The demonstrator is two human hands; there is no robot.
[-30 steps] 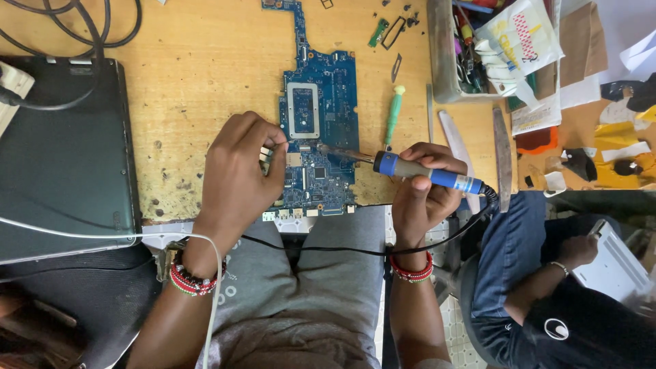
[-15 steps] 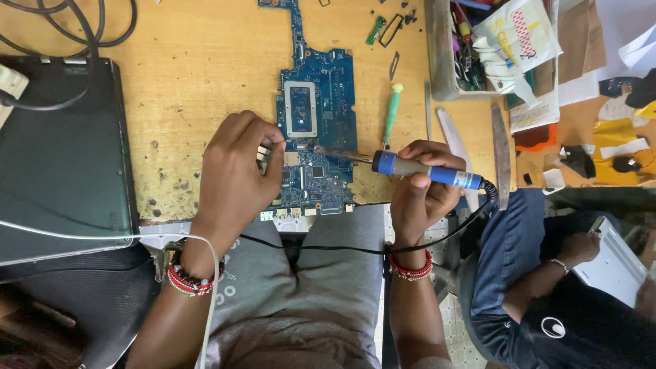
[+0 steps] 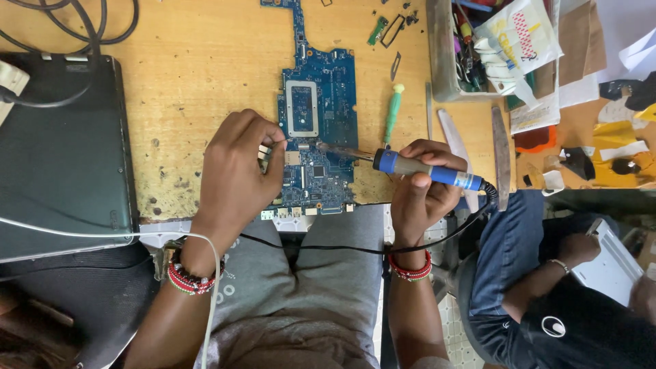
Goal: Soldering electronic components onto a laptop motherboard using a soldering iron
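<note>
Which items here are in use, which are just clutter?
In use: blue circuit board under the left hand; soldering iron in the right hand, tip on the board.

Lying about: green screwdriver, closed laptop, tool bin, cables, papers.

Board (image 3: 320, 102): blue, long and irregular, lay flat on the wooden bench, its narrow neck at the far end and its wide end at the near edge. A silver-framed chip sat at centre, small ports along the near edge.

Iron (image 3: 424, 169): blue handle, grey grip, black cord; lay near level, tip on the board's middle.
</note>
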